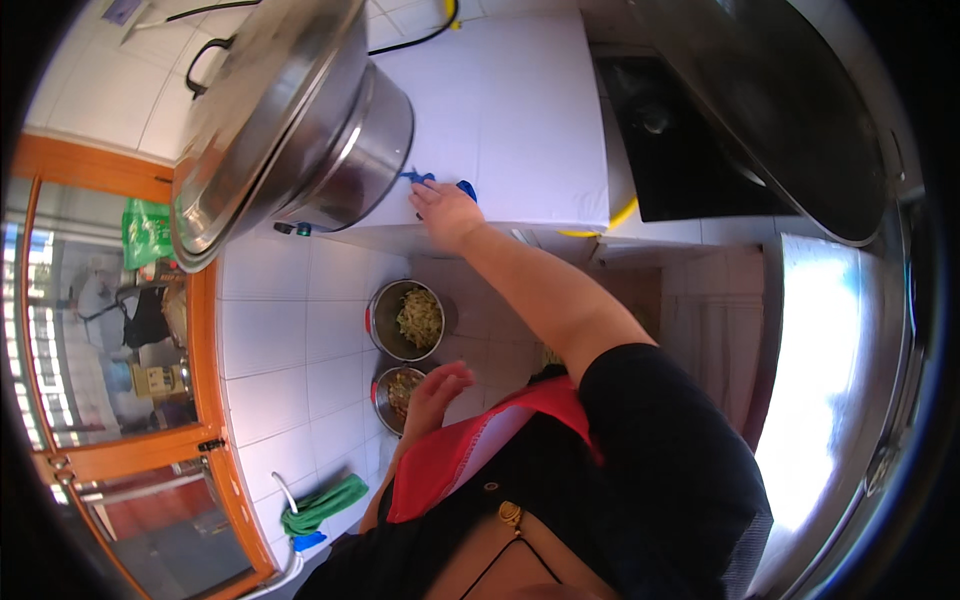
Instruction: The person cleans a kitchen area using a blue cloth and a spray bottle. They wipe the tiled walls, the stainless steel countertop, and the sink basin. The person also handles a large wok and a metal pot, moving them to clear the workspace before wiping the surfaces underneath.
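My right hand lies palm down on a bunched blue cloth near the front edge of a white-covered countertop. Blue fabric shows on both sides of its fingers, and the palm side is hidden. Just left of this hand stands a large stainless steel pot with a wide steel pan and lid on top. My left hand hangs lower, in front of my body, fingers apart and nothing seen in it. Beyond it are a steel pot of cut pale vegetables and a second steel pot with mixed food.
A black cooktop lies right of the counter, under a very large dark wok. At left are a tiled wall and an orange wooden window frame. A green cloth hangs at lower left. A yellow rim shows behind the counter edge.
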Demonstrator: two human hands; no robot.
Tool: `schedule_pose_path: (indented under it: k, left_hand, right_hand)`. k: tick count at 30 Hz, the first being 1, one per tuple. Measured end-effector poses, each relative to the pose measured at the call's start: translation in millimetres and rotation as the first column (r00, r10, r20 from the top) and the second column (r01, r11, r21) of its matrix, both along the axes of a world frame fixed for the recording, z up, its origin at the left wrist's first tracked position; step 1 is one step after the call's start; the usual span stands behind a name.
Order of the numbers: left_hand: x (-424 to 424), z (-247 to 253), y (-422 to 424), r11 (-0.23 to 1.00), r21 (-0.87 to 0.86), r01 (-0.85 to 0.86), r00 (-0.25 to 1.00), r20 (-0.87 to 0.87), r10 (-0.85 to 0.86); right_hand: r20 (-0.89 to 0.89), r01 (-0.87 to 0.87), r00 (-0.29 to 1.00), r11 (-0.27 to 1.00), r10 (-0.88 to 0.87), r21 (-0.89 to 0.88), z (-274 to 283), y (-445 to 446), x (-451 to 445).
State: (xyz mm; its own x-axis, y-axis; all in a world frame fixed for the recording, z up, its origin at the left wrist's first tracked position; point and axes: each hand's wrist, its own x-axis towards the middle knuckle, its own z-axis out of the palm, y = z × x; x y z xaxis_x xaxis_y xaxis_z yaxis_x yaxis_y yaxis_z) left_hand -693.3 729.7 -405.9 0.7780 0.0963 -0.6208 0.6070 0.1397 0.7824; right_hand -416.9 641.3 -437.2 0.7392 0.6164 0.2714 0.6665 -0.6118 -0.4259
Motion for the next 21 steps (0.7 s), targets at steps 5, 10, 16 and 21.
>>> schedule_pose_path:
  k: [5,10,16,21]
  left_hand:
    - [2.4,-7.4,6.4,0.998,0.022,0.060,0.998,0.009,-0.060]
    - [23.5,-21.9,-7.5,0.984,0.042,0.175,0.984,0.019,-0.176]
    - [66.5,-15.3,-55.6,0.885,0.075,0.459,0.885,0.055,-0.463]
    - [82.6,-13.2,-95.5,0.769,0.140,0.624,0.767,0.080,-0.637]
  right_hand:
    - [0.155,0.177,0.974,0.983,-0.167,-0.055,-3.5,-124.8,-48.5]
    - [-0.414,0.675,0.599,0.710,-0.686,-0.200,-2.2,-287.5,-124.9]
    - [-0.227,0.897,0.188,0.073,-0.956,0.437,-2.7,-371.3,-161.4]
    - [-0.426,0.942,0.193,0.045,-0.884,0.333,-66.6,-333.6,-86.4]
